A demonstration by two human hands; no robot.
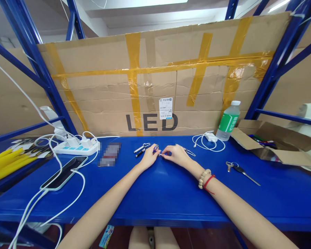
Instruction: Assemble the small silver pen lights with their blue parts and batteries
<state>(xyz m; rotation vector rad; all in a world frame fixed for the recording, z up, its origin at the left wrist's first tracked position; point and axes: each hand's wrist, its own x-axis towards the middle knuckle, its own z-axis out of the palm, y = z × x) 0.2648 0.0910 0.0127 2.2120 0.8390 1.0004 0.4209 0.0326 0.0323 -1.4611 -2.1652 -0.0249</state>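
My left hand [149,158] is closed around a small blue and silvery metal piece [155,149] near the middle of the blue table. Its kind is too small to make out. My right hand [178,154] pinches close to my left fingertips, at a tiny whitish piece [160,154] between the two hands. Just left of my left hand lie a silver and a black pen-like stick [140,149] with a metal clip. Behind my right hand a silver carabiner-like clip [189,152] rests on the table, partly hidden.
On the left are a power strip [76,148] with white cables, a phone [64,173] and a blurred flat rectangle [109,154]. To the right are a white charger [210,137], bottle [228,121], keys [242,171] and an open cardboard box [277,141]. A cardboard wall [101,100] stands behind.
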